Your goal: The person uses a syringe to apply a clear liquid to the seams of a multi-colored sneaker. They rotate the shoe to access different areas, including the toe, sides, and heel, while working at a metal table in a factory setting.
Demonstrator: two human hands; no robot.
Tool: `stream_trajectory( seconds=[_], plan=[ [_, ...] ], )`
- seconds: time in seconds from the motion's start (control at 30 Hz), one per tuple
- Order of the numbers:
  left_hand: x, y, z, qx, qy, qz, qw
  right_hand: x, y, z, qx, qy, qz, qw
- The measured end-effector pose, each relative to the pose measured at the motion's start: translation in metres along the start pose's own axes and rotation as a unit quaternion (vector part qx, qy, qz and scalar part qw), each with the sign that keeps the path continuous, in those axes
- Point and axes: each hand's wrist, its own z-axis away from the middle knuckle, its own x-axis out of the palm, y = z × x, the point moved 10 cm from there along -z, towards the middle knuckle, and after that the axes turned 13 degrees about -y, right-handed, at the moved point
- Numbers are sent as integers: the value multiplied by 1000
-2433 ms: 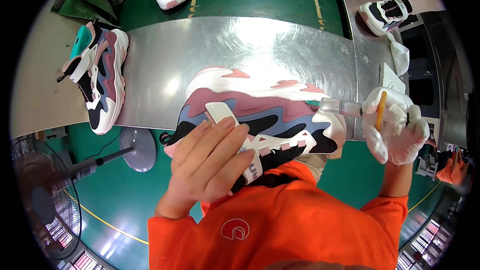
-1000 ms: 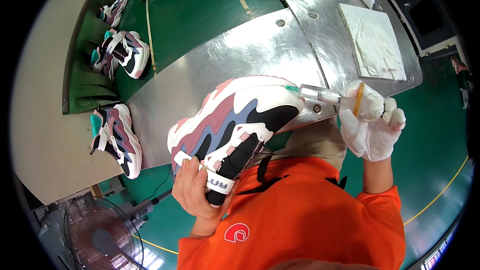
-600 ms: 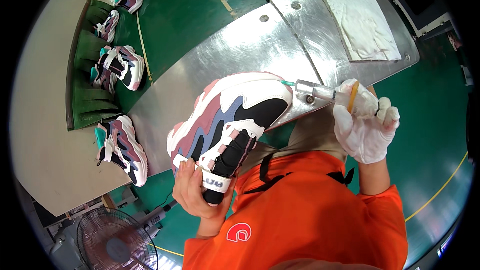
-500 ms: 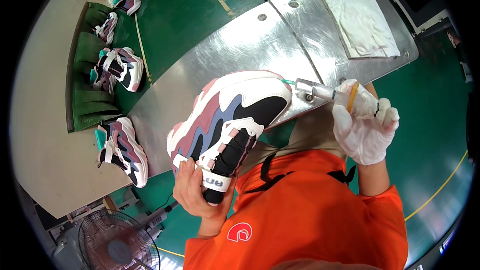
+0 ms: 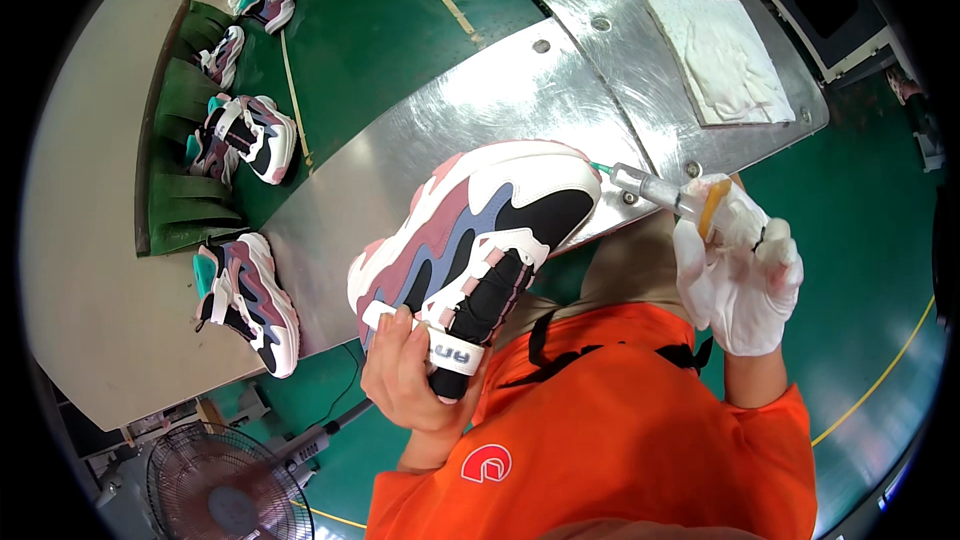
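1. At frame centre, my bare left hand (image 5: 415, 375) gripped the sneaker (image 5: 475, 240) by its heel.
2. Right of it, my gloved right hand (image 5: 740, 270) closed around a syringe (image 5: 650, 185), tip touching the toe.

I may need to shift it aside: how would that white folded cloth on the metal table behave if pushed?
The white cloth looks soft and wrinkled, so it would probably bunch up rather than slide whole. It lies flat on the metal table, so it likely won't roll or tip. It is probably light.
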Motion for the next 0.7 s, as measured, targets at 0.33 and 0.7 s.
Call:
stream_trajectory(
  seconds=[0.33, 0.7],
  plan=[
    [-3, -15, -17, -31, -56, 37, 997, 8, 16, 8, 185, 57, 174, 965],
    [6, -51, -51, -122, -108, 134, 977, -7, 37, 5, 158, -31, 144, 976]
  ],
)
